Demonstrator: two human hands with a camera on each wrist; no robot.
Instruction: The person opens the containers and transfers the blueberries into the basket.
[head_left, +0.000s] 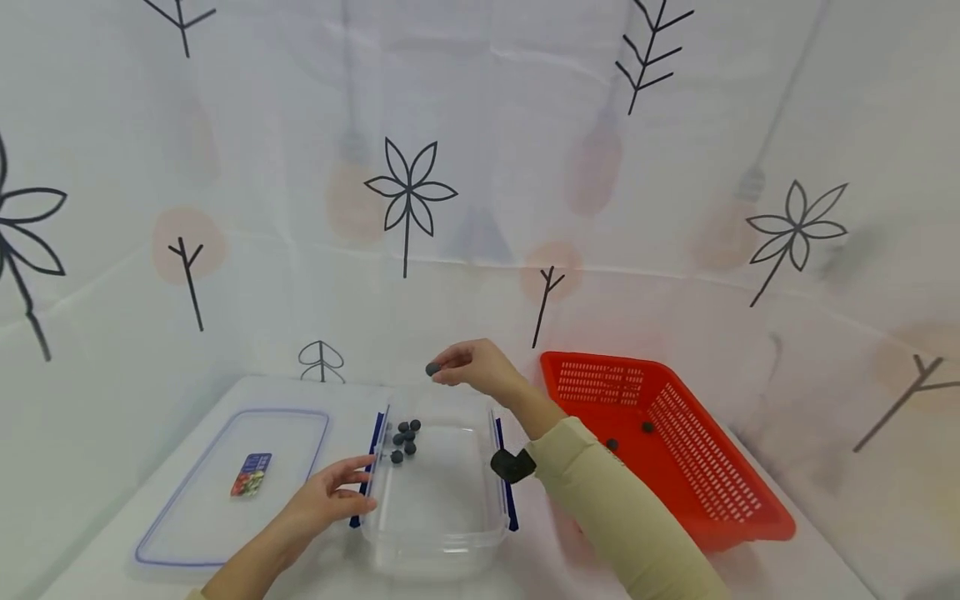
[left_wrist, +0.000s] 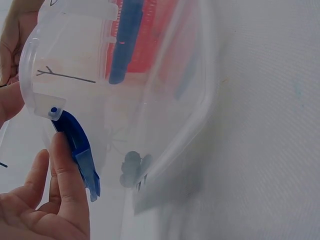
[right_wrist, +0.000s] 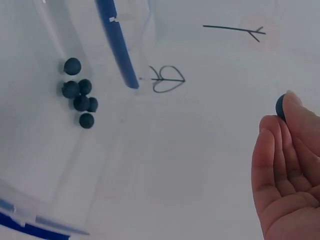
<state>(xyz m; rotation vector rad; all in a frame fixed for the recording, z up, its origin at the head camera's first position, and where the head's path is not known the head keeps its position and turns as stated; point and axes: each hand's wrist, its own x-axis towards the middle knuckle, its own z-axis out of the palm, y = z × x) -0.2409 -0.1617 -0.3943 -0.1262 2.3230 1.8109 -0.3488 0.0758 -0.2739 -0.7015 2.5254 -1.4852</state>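
Note:
My right hand (head_left: 480, 367) pinches a blueberry (head_left: 432, 369) between thumb and fingertips, above the far end of a clear plastic box (head_left: 442, 546). The pinched blueberry (right_wrist: 281, 107) is partly hidden by the thumb in the right wrist view. Several dark blueberries (right_wrist: 81, 103) lie clustered on the box floor, along its left side. My left hand (head_left: 326, 500) rests at the box's left edge with extended fingers. In the left wrist view, its fingers (left_wrist: 65, 185) touch the blue side latch (left_wrist: 80, 150), and another fingertip is at the rim.
A red plastic basket (head_left: 708, 529) stands to the right, with dark berries (head_left: 648, 427) inside. On the left lies a clear lid (head_left: 187, 533) with a blue seal and a colourful label (head_left: 251, 475). A patterned white curtain (head_left: 465, 100) hangs close behind.

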